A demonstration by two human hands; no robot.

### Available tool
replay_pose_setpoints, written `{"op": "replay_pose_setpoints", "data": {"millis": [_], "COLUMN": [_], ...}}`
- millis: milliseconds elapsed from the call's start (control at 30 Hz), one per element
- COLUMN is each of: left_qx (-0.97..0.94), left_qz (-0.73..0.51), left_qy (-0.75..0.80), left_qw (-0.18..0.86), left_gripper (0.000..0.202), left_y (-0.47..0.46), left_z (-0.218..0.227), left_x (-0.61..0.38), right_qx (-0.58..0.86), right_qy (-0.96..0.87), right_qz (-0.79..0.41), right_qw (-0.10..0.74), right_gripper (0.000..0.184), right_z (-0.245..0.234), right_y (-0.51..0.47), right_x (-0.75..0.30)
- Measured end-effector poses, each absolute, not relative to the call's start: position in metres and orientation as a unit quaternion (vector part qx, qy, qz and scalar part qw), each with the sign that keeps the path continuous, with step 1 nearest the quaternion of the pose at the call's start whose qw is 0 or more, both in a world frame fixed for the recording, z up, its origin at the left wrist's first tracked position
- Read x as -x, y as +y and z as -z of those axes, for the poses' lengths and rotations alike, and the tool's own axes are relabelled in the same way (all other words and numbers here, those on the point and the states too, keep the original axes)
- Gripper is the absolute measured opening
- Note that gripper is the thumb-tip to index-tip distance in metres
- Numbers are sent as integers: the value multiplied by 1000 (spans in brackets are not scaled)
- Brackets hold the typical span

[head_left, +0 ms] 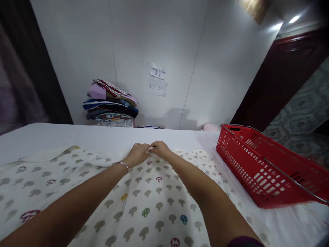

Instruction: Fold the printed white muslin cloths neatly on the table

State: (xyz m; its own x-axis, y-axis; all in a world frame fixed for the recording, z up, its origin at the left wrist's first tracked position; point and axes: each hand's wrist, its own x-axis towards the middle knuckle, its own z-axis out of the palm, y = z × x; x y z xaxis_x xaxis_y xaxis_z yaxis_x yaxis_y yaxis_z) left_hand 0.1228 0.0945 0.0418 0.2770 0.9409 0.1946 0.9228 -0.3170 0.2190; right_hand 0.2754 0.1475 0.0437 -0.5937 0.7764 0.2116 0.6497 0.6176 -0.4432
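Note:
A white cloth with a mushroom print [144, 202] lies spread over the white table, somewhat wrinkled. My left hand [138, 153], with a silver bracelet at its wrist, is closed on the cloth's far edge. Right beside it, my right hand [159, 150] pinches the same edge. A short, pale strip of the edge shows between the two hands, slightly raised. The fingertips are partly hidden by the hands themselves. Toward the left, the far border of the cloth curls over, with a small yellowish patch on it.
A red plastic basket [257, 171] with metal handles stands on the table [84, 135] at the right. Folded fabrics [111, 103] are piled at the back left against a pale wall [159, 34]. Two paper labels [157, 79] are stuck there. A pink item [210, 127] sits behind the table's far edge.

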Motion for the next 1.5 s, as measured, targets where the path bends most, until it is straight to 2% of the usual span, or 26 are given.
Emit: {"op": "replay_pose_setpoints", "data": {"millis": [133,300,400,467,533,633,833,1000,1067,1167,1233,1367,1500], "left_qx": [-778,-764,-750,-742,-733,-717,-677,-667,-666,-688,-706,-768,-828], "left_qz": [-151,-149,-147,-144,-146,-151,-163,-163,-164,-158,-156,-200,-346], "left_qy": [607,623,639,649,659,674,708,717,719,704,688,607,419], "left_qw": [48,81,86,86,86,92,119,121,113,72,51,40,138], "left_gripper": [19,17,16,15,15,18,20,23,24,26,25,35,26], "left_y": [95,93,95,98,102,108,119,116,113,109,105,74,10], "left_z": [-49,-55,-53,-51,-49,-47,-49,-58,-58,-55,-53,-53,-53], "left_x": [-116,-106,-103,-103,-103,-103,-104,-103,-101,-106,-119,-176,-249], "right_qx": [372,426,485,521,557,604,651,633,623,604,601,582,541], "right_qy": [-891,-883,-857,-839,-819,-790,-754,-762,-760,-723,-686,-653,-662], "right_qz": [-196,-195,-175,-155,-133,-101,-68,-72,-113,-259,-336,-406,-425], "right_qw": [172,10,-26,-29,-30,-13,61,115,147,214,237,264,297], "right_gripper": [12,34,43,39,27,15,20,15,13,16,19,20,28], "right_z": [-50,-53,-55,-57,-60,-64,-83,-119,-131,-140,-138,-117,-89], "right_y": [155,168,177,180,180,173,149,114,96,67,49,17,-18], "right_x": [-281,-324,-370,-405,-441,-489,-547,-569,-570,-560,-547,-519,-500]}}
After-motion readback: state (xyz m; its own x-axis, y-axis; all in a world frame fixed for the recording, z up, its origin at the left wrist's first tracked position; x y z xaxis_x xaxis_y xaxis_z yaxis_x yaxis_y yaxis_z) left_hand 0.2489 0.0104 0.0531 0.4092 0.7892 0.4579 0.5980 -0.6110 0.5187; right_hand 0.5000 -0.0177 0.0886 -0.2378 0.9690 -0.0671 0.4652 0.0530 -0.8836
